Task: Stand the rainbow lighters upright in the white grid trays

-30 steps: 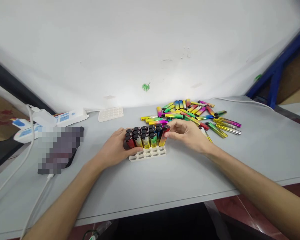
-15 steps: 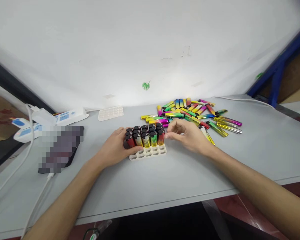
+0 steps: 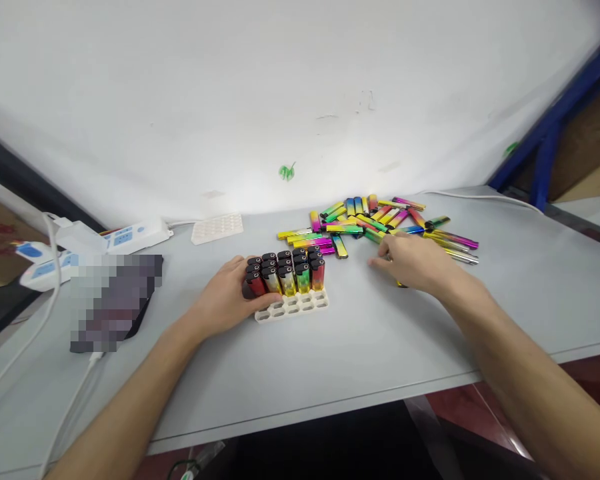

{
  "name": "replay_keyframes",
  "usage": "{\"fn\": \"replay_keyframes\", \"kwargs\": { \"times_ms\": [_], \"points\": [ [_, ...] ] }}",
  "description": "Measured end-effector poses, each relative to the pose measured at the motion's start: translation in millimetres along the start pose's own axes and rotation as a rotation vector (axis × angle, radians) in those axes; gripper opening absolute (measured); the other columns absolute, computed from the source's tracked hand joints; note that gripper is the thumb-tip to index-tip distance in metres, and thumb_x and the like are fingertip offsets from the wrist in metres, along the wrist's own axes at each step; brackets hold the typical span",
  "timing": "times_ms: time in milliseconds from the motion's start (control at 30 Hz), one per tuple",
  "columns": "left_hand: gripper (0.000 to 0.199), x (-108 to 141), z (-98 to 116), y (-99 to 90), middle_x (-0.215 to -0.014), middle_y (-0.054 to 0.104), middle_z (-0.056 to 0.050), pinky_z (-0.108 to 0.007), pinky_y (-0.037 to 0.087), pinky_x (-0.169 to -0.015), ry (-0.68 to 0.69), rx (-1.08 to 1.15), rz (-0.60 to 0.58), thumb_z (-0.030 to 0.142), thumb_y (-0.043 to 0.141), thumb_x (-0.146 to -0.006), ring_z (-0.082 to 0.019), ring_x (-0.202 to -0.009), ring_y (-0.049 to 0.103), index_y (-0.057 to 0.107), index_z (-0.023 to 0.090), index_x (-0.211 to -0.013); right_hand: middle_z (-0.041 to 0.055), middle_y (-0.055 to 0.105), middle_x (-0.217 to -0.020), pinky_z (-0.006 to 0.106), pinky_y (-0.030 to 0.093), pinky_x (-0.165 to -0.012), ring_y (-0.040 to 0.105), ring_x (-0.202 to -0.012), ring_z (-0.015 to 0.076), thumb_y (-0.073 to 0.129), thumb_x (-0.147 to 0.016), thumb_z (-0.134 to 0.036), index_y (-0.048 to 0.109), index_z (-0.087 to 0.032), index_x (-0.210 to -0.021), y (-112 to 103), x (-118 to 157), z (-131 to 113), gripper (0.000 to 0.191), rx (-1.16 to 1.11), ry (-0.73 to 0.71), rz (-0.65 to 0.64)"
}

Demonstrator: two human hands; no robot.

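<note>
A cream honeycomb-hole rack [image 3: 293, 307] stands on the table with several lighters [image 3: 286, 275] upright in its rear rows, black tops up. Its front holes hold no lighters. My left hand [image 3: 233, 290] is wrapped around the left end of the rack and lighters, thumb across the front, some fingers hidden behind. My right hand [image 3: 413, 261] is over the near edge of a loose pile of shiny multicoloured lighters [image 3: 350, 229]. Its thumb and index finger are apart; the other fingers are partly hidden, and no lighter shows between them.
A second cream perforated rack [image 3: 217, 228] lies flat near the wall. At left are a white power strip [image 3: 130, 235] and a dark, blurred-out device [image 3: 125, 300] with a white cable [image 3: 75, 393]. Another white cable [image 3: 480, 197] runs along the back right.
My right hand has moved right, away from the rack to the lighter pile, covering some lighters there. My left hand stays at the rack. The view has shifted slightly.
</note>
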State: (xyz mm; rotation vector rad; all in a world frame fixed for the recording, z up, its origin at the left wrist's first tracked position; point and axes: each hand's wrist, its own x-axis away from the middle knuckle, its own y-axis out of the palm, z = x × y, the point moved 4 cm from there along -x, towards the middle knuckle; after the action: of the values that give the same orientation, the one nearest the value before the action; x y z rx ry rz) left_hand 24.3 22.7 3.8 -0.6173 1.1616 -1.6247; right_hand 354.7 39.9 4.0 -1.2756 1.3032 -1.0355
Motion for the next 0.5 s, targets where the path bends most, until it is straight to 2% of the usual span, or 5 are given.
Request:
{"fn": "replay_keyframes", "kwargs": {
  "times_ms": [100,267,433,500],
  "points": [
    [0.058,0,0,-0.3,-0.101,0.061,-0.004,-0.04,0.05,-0.085,-0.013,0.0,-0.002,0.068,0.067,-0.077,-0.027,-0.096,0.062,0.06,0.022,-0.111,0.0092,0.065,-0.095,0.031,0.041,-0.064,0.062,-0.074,0.0212,0.059,-0.083,-0.028,0.065,-0.02,-0.09,3,3,-12,0.011,-0.116,-0.124,-0.037],
    [0.055,1,0,-0.8,-0.1,0.062,-0.004,-0.039,0.05,-0.083,-0.035,0.024,-0.013,0.068,0.067,-0.076,-0.026,-0.093,0.063,0.061,0.023,-0.107,0.0112,0.065,-0.105,0.029,0.044,-0.071,0.064,-0.089,0.0223,0.055,-0.082,-0.018,0.061,-0.017,-0.106,-1,5,-23,0.025,-0.149,-0.111,-0.052],
    [0.056,-1,0,0.1,-0.101,0.062,-0.004,-0.039,0.049,-0.084,-0.036,0.015,-0.004,0.068,0.067,-0.076,-0.027,-0.096,0.062,0.06,0.023,-0.109,0.0151,0.065,-0.097,0.032,0.039,-0.069,0.062,-0.088,0.0261,0.047,-0.083,-0.014,0.06,-0.016,-0.082,3,2,-32,0.013,0.013,-0.125,-0.066],
    [0.055,-1,-1,0.8,-0.101,0.062,-0.004,-0.04,0.049,-0.083,-0.041,0.011,-0.005,0.068,0.067,-0.076,-0.027,-0.096,0.061,0.06,0.023,-0.108,0.0151,0.065,-0.099,0.032,0.039,-0.07,0.061,-0.09,0.0265,0.044,-0.086,-0.017,0.058,-0.017,-0.084,6,1,-34,0.013,-0.035,-0.126,-0.031]
  ]
}}
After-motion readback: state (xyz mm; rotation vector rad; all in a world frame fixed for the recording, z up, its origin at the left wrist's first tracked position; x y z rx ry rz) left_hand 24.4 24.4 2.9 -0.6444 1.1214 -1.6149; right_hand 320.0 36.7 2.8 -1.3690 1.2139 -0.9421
